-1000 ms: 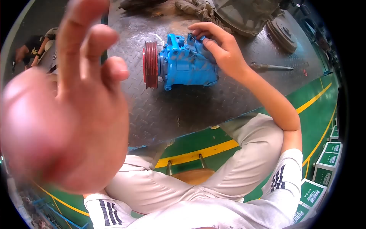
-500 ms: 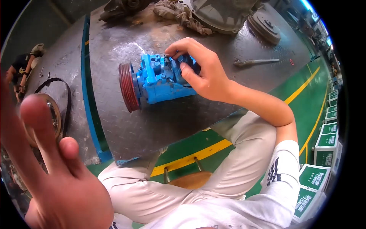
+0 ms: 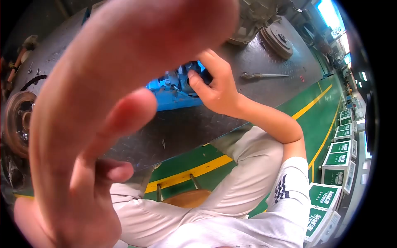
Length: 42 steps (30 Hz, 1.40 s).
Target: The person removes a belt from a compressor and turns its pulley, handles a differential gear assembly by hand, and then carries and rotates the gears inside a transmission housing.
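Close to the camera, my left hand (image 3: 82, 136) fills much of the left side, with one finger stretched long toward the upper right and the others partly bent and apart. It shows nothing in its grasp. Behind it lies a blue compressor (image 3: 173, 101) on the metal-topped table (image 3: 165, 136); its left end is hidden by my fingers. My right hand (image 3: 215, 84) grips the compressor's right end, thumb on the near side and fingers over the top.
A metal tool (image 3: 264, 76) and a round disc (image 3: 276, 40) lie on the table, near a large metal housing (image 3: 252, 18). Left are a round pulley (image 3: 16, 124) and a black belt (image 3: 33, 82). Green-and-white boxes (image 3: 339, 153) line the right; a co-worker's arm (image 3: 15, 64) shows far left.
My left hand has swung up and right across the view, covering the compressor's red pulley end. The view has shifted, showing more of the boxes. My right hand stays on the compressor.
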Available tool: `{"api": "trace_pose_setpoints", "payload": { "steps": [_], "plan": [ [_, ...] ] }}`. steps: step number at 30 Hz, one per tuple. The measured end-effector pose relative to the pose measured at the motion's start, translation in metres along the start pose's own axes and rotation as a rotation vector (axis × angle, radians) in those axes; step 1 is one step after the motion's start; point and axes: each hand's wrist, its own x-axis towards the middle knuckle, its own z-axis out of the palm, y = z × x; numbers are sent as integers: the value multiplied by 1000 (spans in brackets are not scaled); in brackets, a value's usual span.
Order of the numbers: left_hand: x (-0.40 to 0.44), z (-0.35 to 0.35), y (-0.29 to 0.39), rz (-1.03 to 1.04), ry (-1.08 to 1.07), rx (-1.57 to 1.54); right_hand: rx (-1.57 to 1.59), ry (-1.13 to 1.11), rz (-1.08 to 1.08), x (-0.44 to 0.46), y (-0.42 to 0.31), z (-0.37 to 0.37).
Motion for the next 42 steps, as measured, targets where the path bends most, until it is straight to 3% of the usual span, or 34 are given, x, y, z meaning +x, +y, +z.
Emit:
{"api": "trace_pose_setpoints", "payload": {
  "steps": [12, 14, 16, 18, 19, 21, 24, 26, 29, 42],
  "plan": [
    [-1, -1, 35, 9, 58, 108, 107, -39, -14, -2, 6, 0],
    [19, -12, 34, 15, 142, 427, 107, -28, -14, -2, 6, 0],
    [43, -43, 13, 158, 107, 1163, 106, -29, 8, -3, 3, 0],
    [65, -62, -10, 212, 122, 1539, 99, -15, 2, -3, 2, 0],
    [71, -72, -18, 244, 53, 1900, 93, -14, 7, -4, 2, 0],
    [80, -86, -32, 109, -36, 1843, 72, 3, -10, -3, 5, 1],
    [88, -80, -42, 104, -164, 1821, 108, 49, 9, -2, 7, 3],
    [87, -78, -42, 29, -82, 1809, 108, 48, 23, -4, 5, 4],
    [86, -84, -47, 169, -93, 1853, 82, 60, -53, -8, 13, 8],
    [84, -80, -52, 153, -49, 1879, -39, 42, -177, -11, 19, 1]
  ]
}}
